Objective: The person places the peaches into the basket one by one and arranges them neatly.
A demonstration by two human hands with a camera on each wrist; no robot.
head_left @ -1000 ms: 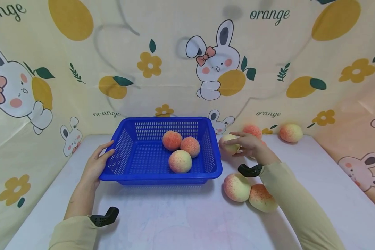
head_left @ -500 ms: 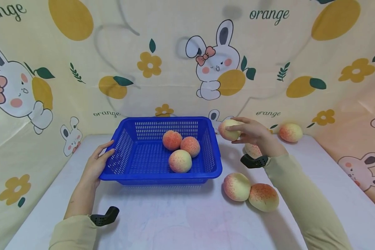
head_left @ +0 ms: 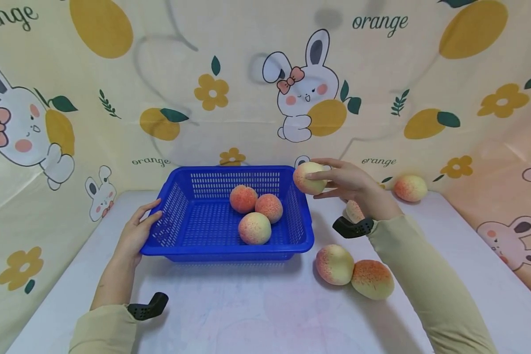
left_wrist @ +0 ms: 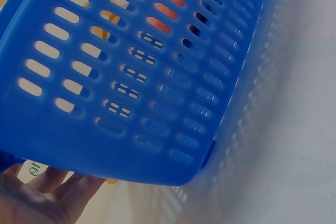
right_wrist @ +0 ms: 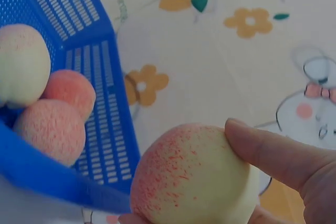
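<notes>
A blue plastic basket (head_left: 203, 250) stands on the table with three peaches inside: a reddish one (head_left: 243, 198) at the back, another reddish one (head_left: 269, 208) and a paler one (head_left: 254, 228) at the front. My left hand (head_left: 134, 231) grips the basket's left rim; in the left wrist view that hand (left_wrist: 42, 200) shows at the basket's edge. My right hand (head_left: 349, 179) holds a pale yellow peach (head_left: 309, 178) above the basket's right rim. The right wrist view shows the thumb (right_wrist: 273, 148) pressed against this peach (right_wrist: 194, 177), its underside out of frame.
Two peaches touch each other right of the basket, one yellow-pink (head_left: 335, 265) and one red-topped (head_left: 373, 280). Another peach (head_left: 354, 211) is partly hidden behind the right wrist. One more (head_left: 410, 188) lies at the back right, near the printed cloth backdrop (head_left: 248, 118).
My right hand has lifted the pale peach off the table beside the basket and moved it up and left to the right rim. My left hand has stayed on the basket.
</notes>
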